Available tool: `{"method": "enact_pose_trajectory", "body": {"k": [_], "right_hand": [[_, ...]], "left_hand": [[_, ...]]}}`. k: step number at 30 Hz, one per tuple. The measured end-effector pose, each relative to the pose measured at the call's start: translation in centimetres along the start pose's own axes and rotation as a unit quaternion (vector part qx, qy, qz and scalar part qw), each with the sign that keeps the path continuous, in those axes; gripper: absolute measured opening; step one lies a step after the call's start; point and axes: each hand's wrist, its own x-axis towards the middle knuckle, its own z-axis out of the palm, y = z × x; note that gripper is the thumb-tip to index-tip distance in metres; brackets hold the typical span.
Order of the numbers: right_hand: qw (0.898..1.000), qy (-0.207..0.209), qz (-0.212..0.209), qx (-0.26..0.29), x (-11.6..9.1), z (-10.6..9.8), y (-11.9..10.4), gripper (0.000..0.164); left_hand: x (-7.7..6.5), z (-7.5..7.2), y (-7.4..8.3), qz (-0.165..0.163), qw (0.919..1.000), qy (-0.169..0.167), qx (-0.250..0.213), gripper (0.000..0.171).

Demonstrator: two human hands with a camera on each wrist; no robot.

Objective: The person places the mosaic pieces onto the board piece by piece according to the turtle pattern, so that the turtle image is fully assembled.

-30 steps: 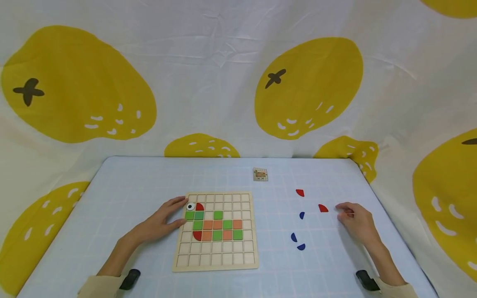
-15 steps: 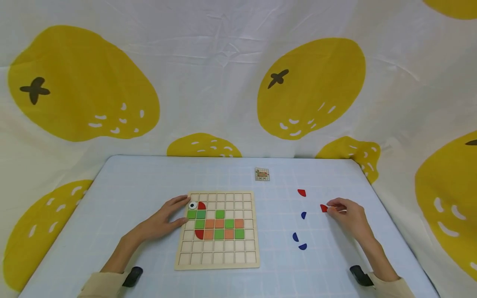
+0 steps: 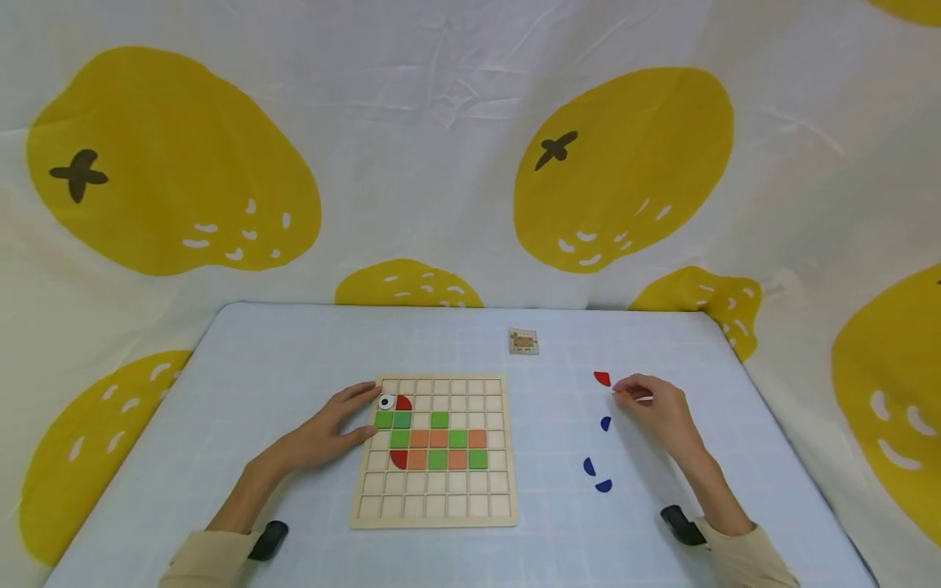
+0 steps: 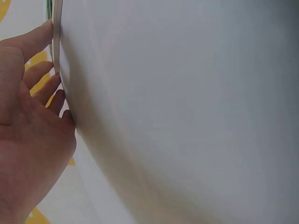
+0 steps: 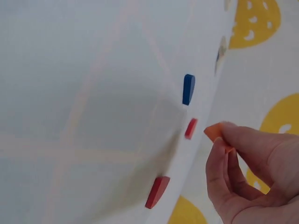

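My left hand [image 3: 322, 437] rests at the left edge of a wooden grid board [image 3: 434, 523], its fingers extended near the top corner and the thumb lower down. Green tiles [image 3: 439, 420], orange tiles [image 3: 419, 438], two red rounded tiles [image 3: 403, 403] and a round eye tile [image 3: 385, 402] lie in the board's squares. Between thumb and fingertips, my right hand [image 3: 662, 412] pinches a small orange tile [image 5: 215, 132] above the table. A red rounded tile [image 3: 602, 379] lies just beyond those fingertips. Another red tile [image 5: 157, 192] shows in the right wrist view; the hand hides it from the head view.
Three blue half-round tiles [image 3: 604, 486] lie right of the board. A small picture card [image 3: 524, 341] sits toward the back of the table. Behind the table hangs a white cloth [image 3: 419, 163] printed with large yellow fruit.
My right hand has moved left with the orange tile, passing over the nearer red tile toward the farther one. My left hand has stayed at the board's edge. The head view has shifted slightly.
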Motion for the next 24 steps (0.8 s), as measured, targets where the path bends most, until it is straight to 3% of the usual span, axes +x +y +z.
{"method": "enact_pose_trajectory", "body": {"k": [9,24], "right_hand": [[0.998,-0.013,-0.025,0.056,0.9,1.5,-2.1,0.016],[0.996,-0.027,-0.026,0.085,2.0,5.1,-5.3,0.017]], "left_hand": [[0.1,0.0,0.2,-0.002,1.0000,-0.004,-0.002,0.069],[0.2,-0.1,0.3,-0.002,1.0000,-0.002,0.000,0.069]]}}
